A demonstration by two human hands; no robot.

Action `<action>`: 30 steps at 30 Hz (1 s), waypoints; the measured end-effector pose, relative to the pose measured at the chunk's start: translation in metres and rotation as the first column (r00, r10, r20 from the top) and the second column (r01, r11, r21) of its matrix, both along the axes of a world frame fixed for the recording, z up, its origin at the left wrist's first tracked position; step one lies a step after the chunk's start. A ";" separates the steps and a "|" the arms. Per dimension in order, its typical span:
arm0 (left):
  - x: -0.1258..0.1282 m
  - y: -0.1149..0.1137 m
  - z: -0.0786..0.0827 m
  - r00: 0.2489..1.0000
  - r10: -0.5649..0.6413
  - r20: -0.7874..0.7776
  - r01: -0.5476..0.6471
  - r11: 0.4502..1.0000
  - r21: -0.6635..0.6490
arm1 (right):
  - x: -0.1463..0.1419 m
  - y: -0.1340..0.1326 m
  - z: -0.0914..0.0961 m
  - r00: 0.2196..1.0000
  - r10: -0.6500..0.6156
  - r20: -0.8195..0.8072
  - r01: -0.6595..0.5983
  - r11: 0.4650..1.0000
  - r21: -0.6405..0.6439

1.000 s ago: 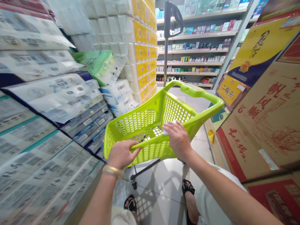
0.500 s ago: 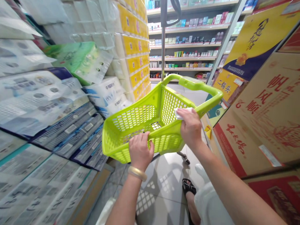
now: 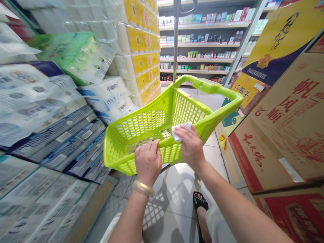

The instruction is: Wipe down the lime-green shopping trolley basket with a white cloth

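Observation:
A lime green plastic shopping basket (image 3: 141,125) on a wheeled frame stands in a shop aisle in front of me. My left hand (image 3: 148,162), with a pale bangle at the wrist, grips the basket's near rim, fingers curled over the edge. My right hand (image 3: 191,145) presses a small white cloth (image 3: 180,130) against the rim on the near right side, fingers closed over it. The basket looks empty inside. Its grey pull handle pole (image 3: 175,40) rises at the far end.
Stacked packs of tissue and toilet paper (image 3: 50,101) line the left side. Large cardboard boxes with red print (image 3: 286,125) stand on the right. Shelves of small goods (image 3: 202,47) close the far end. Pale floor tiles (image 3: 174,192) and my sandalled foot (image 3: 199,202) lie below.
My right hand with the cloth has slid back along the rim toward me, from the right side to the near corner. My left hand keeps its grip on the near rim.

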State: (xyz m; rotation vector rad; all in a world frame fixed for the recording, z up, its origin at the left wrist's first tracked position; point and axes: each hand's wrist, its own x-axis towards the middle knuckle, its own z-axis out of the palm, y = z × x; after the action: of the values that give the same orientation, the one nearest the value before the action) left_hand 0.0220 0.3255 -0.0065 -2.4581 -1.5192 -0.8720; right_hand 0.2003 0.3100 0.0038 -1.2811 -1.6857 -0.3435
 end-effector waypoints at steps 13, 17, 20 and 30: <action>-0.012 -0.001 -0.004 0.996 -0.040 -0.085 0.044 0.998 0.038 | 0.009 0.007 0.006 0.992 -0.064 -0.111 0.068 0.997 0.029; -0.016 -0.001 -0.004 0.994 -0.040 -0.107 0.046 0.997 0.056 | -0.028 0.004 -0.006 0.976 0.212 0.055 -0.206 0.974 -0.096; -0.018 -0.002 -0.003 0.994 -0.033 -0.105 0.039 0.998 0.048 | -0.011 0.006 -0.002 0.989 0.143 0.027 -0.141 0.988 -0.065; -0.018 -0.001 -0.004 0.999 0.002 -0.038 0.000 0.999 0.043 | -0.019 0.005 -0.005 0.986 0.165 0.024 -0.164 0.986 -0.025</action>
State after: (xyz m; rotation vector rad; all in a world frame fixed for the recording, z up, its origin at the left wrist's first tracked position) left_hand 0.0039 0.3241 -0.0100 -2.4291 -1.4736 -0.8444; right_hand 0.1812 0.3152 -0.0016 -1.1487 -1.8084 -0.2441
